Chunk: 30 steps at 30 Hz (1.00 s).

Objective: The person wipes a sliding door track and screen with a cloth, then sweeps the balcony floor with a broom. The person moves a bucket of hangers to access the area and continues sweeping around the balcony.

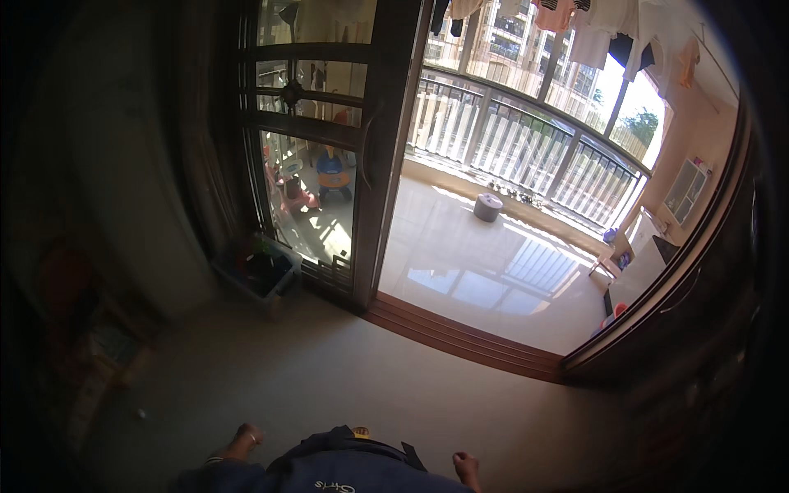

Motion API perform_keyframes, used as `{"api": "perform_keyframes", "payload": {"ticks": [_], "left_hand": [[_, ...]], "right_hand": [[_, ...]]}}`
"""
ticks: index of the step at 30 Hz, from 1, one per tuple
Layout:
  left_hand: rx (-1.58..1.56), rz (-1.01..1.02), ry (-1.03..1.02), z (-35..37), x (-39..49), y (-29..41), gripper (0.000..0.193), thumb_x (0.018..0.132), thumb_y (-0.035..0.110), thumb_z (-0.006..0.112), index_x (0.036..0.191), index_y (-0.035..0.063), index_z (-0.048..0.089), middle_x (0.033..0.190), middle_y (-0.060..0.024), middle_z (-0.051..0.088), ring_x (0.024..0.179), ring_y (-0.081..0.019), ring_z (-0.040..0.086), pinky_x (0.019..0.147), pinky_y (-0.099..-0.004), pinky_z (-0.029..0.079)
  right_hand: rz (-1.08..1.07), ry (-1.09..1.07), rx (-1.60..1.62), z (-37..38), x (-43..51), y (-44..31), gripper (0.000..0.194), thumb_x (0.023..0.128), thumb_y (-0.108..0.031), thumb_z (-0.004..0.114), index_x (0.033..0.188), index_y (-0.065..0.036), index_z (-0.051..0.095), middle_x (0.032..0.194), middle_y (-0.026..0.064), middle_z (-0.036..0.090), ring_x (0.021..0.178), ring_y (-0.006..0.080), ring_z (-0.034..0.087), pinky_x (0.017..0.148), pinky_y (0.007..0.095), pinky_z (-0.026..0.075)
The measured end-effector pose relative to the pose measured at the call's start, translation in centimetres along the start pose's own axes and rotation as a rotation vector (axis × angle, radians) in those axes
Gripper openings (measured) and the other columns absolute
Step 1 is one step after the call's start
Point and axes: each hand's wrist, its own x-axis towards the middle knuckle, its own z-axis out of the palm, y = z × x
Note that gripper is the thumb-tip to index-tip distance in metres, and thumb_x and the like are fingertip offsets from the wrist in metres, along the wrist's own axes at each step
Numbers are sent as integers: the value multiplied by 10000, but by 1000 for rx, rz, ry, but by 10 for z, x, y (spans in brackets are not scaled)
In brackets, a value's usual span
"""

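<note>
My left hand (249,434) hangs at the lower left beside my body, fingers curled in and a thin band at the wrist. I see nothing in it. On the other side, my right hand (466,466) is loosely closed, with no object visible in it. Both hands are over the tiled floor (296,370) and touch nothing. Between them is my dark blue top (363,471), which bears writing. Ahead, a brown sliding door (394,154) stands open onto a sunlit balcony (444,240).
A raised brown door track (462,339) crosses the opening. Beside the left door panel sits a plastic bin (259,271). On the balcony are a round grey stool (487,207), hanging laundry (592,37) and a railing (524,123). Ride-on toys (333,172) show through the glass.
</note>
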Motion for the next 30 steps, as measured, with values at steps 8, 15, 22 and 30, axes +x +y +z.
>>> {"api": "perform_keyframes", "payload": {"ticks": [8,15,22,30], "left_hand": [[-103,722,24,-42,-35,471,346,826,324,638,1041,60,697,877,-56,715,757,-115,683,761,-253,529],[-339,355,14,-10,-4,626,312,815,261,689,999,9,694,802,-48,697,674,-99,652,674,-247,544],[-636,-28,-188,18,52,625,290,857,312,596,868,36,684,811,-85,688,743,-206,660,698,-338,528],[81,60,-99,-21,132,782,296,863,325,567,891,67,710,802,-90,698,714,-201,671,675,-347,539]], "right_hand": [[174,-283,-95,-42,113,11,270,820,-257,625,966,-42,701,836,133,697,788,233,689,776,347,528],[227,-186,-80,-176,425,-63,277,818,-247,628,968,-24,696,839,139,697,771,232,692,762,349,534],[-408,263,99,-355,752,-337,188,801,-193,603,823,-32,695,710,132,674,670,260,662,647,365,521],[-669,101,-73,-320,866,-521,206,812,-232,625,886,-56,702,746,106,687,724,266,670,699,358,529]]}}
